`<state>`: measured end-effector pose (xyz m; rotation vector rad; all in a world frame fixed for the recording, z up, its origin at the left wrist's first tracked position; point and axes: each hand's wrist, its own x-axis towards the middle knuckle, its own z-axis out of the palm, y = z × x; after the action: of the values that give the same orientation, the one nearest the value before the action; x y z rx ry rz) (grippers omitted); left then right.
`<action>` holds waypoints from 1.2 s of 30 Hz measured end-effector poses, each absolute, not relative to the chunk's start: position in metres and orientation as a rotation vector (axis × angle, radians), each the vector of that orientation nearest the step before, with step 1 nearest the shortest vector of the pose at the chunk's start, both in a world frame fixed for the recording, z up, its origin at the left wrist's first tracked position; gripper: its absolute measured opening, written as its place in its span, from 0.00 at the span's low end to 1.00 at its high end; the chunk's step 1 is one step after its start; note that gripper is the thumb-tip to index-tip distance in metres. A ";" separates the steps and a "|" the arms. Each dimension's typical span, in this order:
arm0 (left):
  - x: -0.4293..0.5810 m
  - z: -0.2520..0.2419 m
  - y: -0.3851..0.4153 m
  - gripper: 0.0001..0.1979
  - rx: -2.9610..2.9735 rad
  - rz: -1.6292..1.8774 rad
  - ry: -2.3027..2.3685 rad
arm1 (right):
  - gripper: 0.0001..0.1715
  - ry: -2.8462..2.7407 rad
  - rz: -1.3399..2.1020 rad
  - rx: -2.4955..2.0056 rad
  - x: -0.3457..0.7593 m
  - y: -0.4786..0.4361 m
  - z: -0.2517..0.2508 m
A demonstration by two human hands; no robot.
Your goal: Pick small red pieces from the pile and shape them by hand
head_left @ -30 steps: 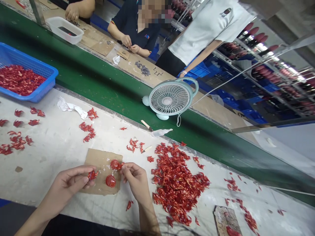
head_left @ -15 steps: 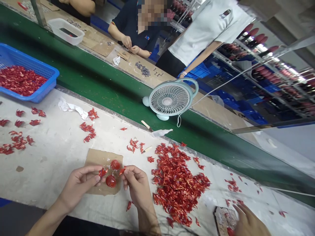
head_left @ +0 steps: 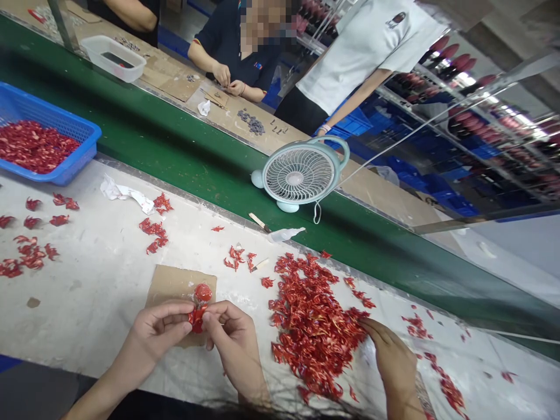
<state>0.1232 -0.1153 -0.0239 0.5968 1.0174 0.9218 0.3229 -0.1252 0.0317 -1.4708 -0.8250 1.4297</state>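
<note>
My left hand (head_left: 160,326) pinches a small glossy red spiky piece (head_left: 192,315) between thumb and fingers. Close against it, my right hand (head_left: 231,335) is closed too, its fingertips at a second small red piece, mostly hidden. The two pieces appear to meet, though the contact is covered by my fingers. Both hands are over a brown cardboard square (head_left: 168,283). A round red cap-like dish (head_left: 203,292) rests on the cardboard; another red round thing just below it is largely hidden by my hands.
A big heap of red spiky pieces (head_left: 312,326) lies to the right, touched by another person's hand (head_left: 391,359). At left stands a blue basket (head_left: 83,154) of red parts. A fan (head_left: 300,175) sits on the green belt (head_left: 196,169). Two people are across it.
My hands have come together, bringing the two red pieces from apart to close contact. The other person's hand has moved from the lower right to the heap.
</note>
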 end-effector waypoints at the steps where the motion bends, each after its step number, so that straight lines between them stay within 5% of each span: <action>1: 0.124 -0.026 -0.116 0.21 0.596 0.928 1.019 | 0.13 -0.836 1.399 -1.484 0.322 -0.126 0.031; 21: 0.140 -0.035 -0.123 0.18 0.923 1.072 1.041 | 0.06 -0.838 1.145 -1.503 0.307 -0.141 0.006; 27: 0.127 -0.018 -0.082 0.15 1.408 1.019 1.149 | 0.21 -0.737 1.058 -1.545 0.346 -0.134 -0.005; 36: 0.068 -0.027 0.025 0.20 1.905 0.900 1.737 | 0.35 -0.563 0.332 -1.984 0.523 -0.144 0.000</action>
<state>0.0681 0.0250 -0.0275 1.9053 1.7368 0.8997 0.5226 -0.1435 -0.0004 -1.9839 -0.5631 0.3323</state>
